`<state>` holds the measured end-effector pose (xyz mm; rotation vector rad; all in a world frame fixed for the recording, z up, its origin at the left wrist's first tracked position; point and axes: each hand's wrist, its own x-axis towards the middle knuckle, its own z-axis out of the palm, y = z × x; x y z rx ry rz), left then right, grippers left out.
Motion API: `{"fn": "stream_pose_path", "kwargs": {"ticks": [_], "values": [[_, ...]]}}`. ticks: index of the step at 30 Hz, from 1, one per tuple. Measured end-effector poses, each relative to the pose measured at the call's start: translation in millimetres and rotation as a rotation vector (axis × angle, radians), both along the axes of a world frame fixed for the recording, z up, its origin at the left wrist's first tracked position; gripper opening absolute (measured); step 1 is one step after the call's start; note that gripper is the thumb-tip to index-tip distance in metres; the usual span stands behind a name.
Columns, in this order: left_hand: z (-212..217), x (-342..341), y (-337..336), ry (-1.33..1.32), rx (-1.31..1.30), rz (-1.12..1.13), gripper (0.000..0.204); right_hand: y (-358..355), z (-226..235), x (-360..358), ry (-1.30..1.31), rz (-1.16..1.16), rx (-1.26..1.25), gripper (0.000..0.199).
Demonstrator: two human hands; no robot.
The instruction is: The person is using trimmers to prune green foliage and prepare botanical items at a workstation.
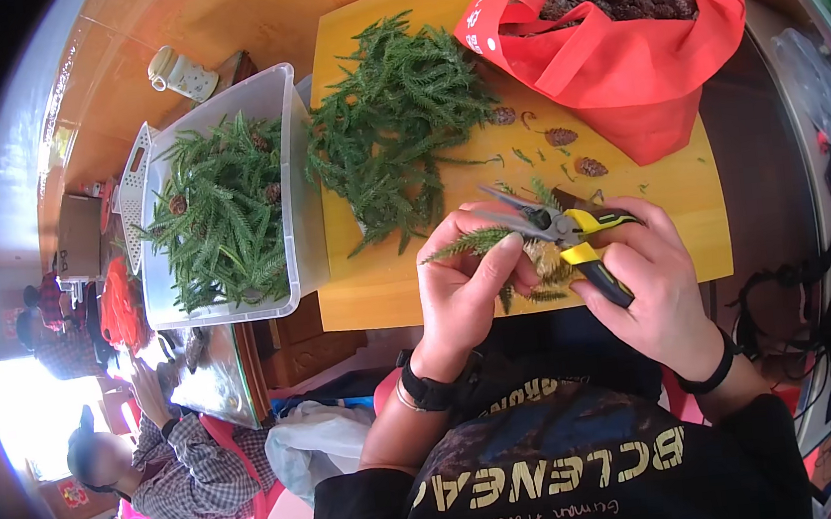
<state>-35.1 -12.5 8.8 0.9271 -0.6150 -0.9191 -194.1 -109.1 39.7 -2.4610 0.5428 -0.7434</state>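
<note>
Between the thumb and fingers of my left hand point(459, 290) is a green artificial pine sprig point(469, 243), with more needles showing below and beyond the fingers. A pale brown piece point(543, 255) sits among those needles, partly covered, and I cannot make out what it is. My right hand point(663, 281) grips long-nose pliers point(592, 221) by their yellow and black handles. The jaws are spread and point left, over the sprig and close to my left fingertips. Both hands are above the near edge of the yellow board point(379, 298).
A heap of green pine sprigs point(401, 111) lies on the board. Left of it, a clear plastic bin point(307, 220) holds more sprigs and some cones. Pine cones point(561, 136) and clippings lie beside a red bag point(608, 81) full of cones. Another person point(191, 471) sits at left.
</note>
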Motion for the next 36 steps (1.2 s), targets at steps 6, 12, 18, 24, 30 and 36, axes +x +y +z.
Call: {"fn": "stream_pose_path", "kwargs": {"ticks": [6,12,18,24,30,36], "values": [[0,5,4,0.099,0.033,-0.075,0.014,-1,1,0,0.038,0.012,-0.128,0.026],[-1,7,5,0.179,0.045,-0.111,0.013,-5,3,2,0.040,0.058,-0.115,0.031],[-2,10,7,0.218,0.039,-0.126,0.013,-6,0,3,0.067,0.062,-0.170,0.032],[-2,9,6,0.122,0.126,-0.083,0.023,-10,-1,2,0.080,0.071,-0.174,0.033],[-2,10,5,0.152,0.161,-0.075,0.023,-18,-2,4,0.125,0.100,-0.234,0.034],[-4,10,6,0.229,0.165,-0.090,0.019,-21,-7,6,0.099,0.115,-0.255,0.034]]}}
